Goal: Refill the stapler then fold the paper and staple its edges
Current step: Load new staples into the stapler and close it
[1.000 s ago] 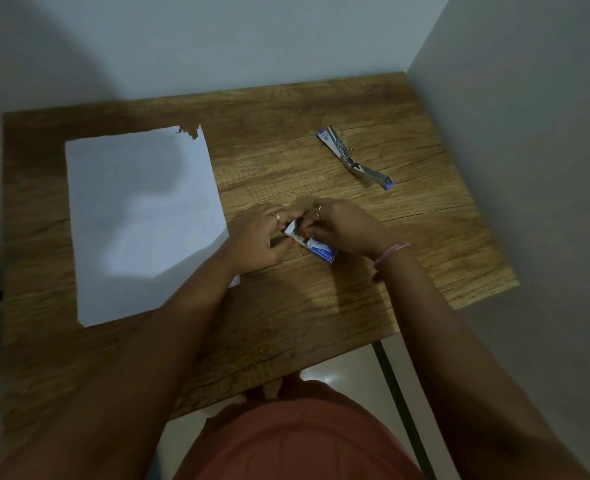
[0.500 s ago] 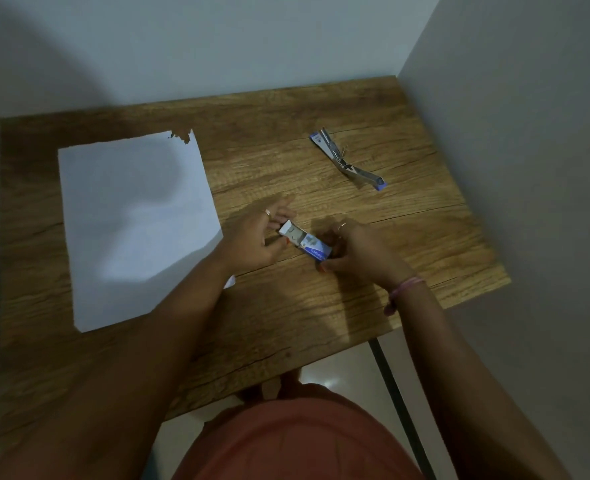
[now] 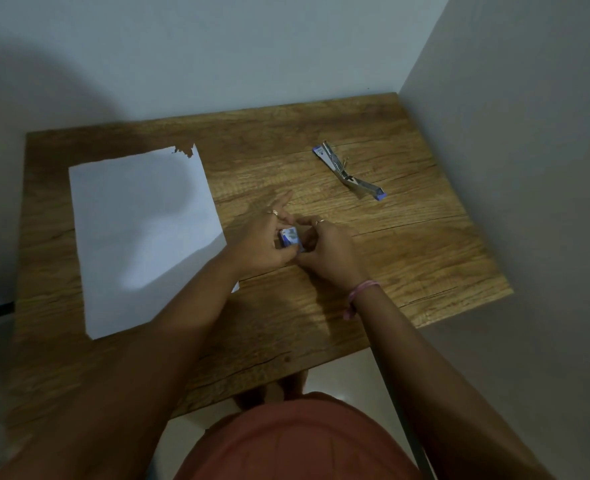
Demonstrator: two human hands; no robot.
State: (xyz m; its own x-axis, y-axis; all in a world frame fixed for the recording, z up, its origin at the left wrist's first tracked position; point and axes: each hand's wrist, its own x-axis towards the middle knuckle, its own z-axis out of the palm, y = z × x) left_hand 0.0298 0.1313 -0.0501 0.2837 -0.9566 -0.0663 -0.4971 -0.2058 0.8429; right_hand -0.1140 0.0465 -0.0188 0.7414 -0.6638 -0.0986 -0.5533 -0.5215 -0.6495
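A small blue-and-white staple box (image 3: pixel 289 237) sits between both hands at the middle of the wooden table (image 3: pixel 408 258). My left hand (image 3: pixel 262 242) grips its left side, with one finger stretched out forward. My right hand (image 3: pixel 328 251) pinches its right end. The stapler (image 3: pixel 349 170), metal with blue ends, lies swung fully open at the back right, well away from both hands. A white sheet of paper (image 3: pixel 141 233) with a torn top corner lies flat on the left; my left forearm crosses its lower right corner.
Walls close the table in at the back and on the right. The table's near edge runs above my lap, with pale floor and a dark table leg (image 3: pixel 401 420) below it.
The staple box lay long and slid open between my parted hands half a second ago. My hands have come together and the box now looks shorter between them.
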